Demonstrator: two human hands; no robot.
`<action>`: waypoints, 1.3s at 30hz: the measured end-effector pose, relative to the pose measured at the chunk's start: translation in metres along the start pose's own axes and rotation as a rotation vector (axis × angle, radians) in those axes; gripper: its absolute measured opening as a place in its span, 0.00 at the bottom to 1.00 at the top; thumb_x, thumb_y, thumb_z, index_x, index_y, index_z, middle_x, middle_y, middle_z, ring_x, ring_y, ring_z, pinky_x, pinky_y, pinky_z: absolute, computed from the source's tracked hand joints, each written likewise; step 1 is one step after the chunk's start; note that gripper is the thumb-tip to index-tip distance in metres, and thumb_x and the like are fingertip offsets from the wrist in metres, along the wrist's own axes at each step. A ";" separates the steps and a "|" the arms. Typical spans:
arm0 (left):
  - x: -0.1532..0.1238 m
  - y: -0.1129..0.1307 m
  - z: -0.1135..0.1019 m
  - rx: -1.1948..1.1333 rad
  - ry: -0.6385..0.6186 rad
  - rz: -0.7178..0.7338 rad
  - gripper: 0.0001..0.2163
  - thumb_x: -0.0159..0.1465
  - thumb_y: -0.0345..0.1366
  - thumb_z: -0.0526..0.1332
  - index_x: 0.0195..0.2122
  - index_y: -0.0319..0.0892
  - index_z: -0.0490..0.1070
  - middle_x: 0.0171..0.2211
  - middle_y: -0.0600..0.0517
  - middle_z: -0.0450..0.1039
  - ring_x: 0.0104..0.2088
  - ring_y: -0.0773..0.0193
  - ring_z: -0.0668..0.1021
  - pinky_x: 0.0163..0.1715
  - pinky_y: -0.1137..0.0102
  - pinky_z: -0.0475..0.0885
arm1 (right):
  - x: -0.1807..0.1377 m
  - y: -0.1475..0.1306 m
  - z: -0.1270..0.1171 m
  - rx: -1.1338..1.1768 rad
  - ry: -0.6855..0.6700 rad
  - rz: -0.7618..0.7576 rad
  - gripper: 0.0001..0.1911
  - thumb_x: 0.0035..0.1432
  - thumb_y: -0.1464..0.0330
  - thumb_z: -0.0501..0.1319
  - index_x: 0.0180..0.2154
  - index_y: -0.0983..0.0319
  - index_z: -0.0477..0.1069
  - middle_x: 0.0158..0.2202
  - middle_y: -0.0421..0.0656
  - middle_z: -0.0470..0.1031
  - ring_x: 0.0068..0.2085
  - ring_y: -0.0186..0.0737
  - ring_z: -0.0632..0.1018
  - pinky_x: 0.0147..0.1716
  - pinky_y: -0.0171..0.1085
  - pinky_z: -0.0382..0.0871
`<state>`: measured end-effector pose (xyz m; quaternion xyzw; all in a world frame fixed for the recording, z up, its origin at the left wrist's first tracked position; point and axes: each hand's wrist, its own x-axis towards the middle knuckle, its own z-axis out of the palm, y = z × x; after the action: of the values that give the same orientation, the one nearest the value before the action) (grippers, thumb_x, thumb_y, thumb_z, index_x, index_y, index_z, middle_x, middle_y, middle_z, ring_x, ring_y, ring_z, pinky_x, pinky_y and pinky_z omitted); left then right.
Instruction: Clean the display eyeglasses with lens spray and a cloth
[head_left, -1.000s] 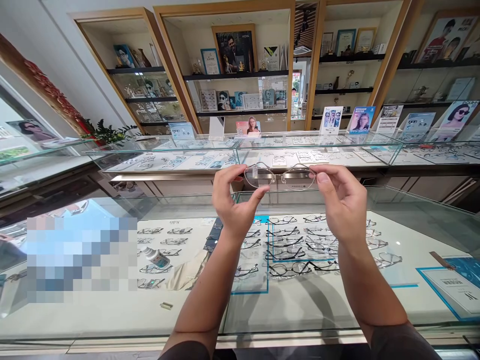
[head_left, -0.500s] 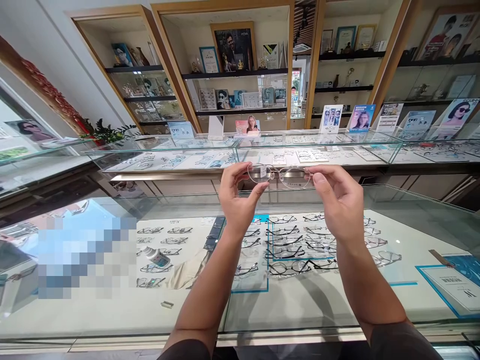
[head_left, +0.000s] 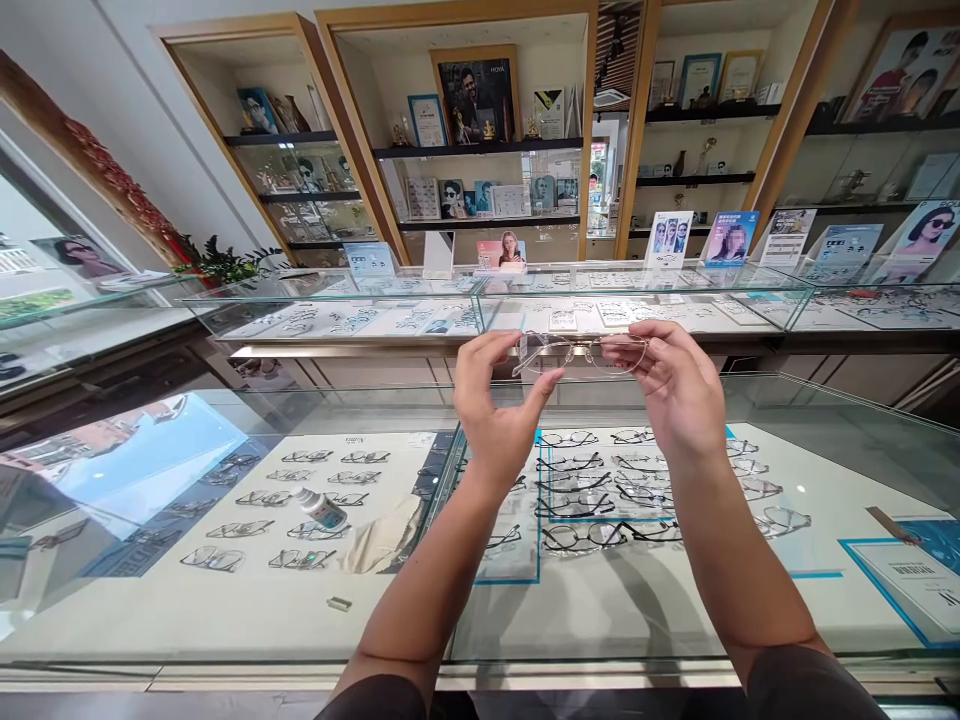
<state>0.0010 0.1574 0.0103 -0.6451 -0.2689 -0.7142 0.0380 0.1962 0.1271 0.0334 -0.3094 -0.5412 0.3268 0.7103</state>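
Note:
Above the glass counter, a pair of thin-rimmed eyeglasses [head_left: 580,352] is held up level between my two hands. My left hand [head_left: 496,415] has its fingertips at the left end of the frame, by a small white tag; its thumb is just below the left rim. A folded temple seems to show there, though thin and hard to make out. Fingers and thumb of my right hand [head_left: 681,395] grip the right rim, some fingers behind the lens. Below, several dark-framed eyeglasses [head_left: 574,483] lie in rows inside the display case [head_left: 570,635].
Left on the counter are a small white bottle [head_left: 321,508], a beige cloth [head_left: 381,535] and a small metallic piece [head_left: 339,604]. A blue-edged card [head_left: 904,590] lies at right. Another glass display counter [head_left: 360,318] runs across behind, with shelves [head_left: 480,145] beyond it.
The eyeglasses have turned, so the lenses are seen more edge-on. My right fingers have moved in behind the right lens. The view has shifted slightly.

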 end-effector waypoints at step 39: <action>0.007 0.007 -0.015 -0.330 -0.439 -0.189 0.29 0.66 0.34 0.73 0.67 0.52 0.70 0.61 0.44 0.78 0.57 0.53 0.84 0.60 0.53 0.83 | 0.001 -0.001 -0.008 -0.220 -0.420 0.067 0.07 0.67 0.61 0.68 0.36 0.54 0.79 0.50 0.43 0.84 0.58 0.48 0.82 0.62 0.56 0.72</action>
<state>-0.0108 0.1474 0.0188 -0.7539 -0.2096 -0.5919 -0.1933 0.2043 0.1263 0.0330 -0.3280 -0.6989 0.3467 0.5327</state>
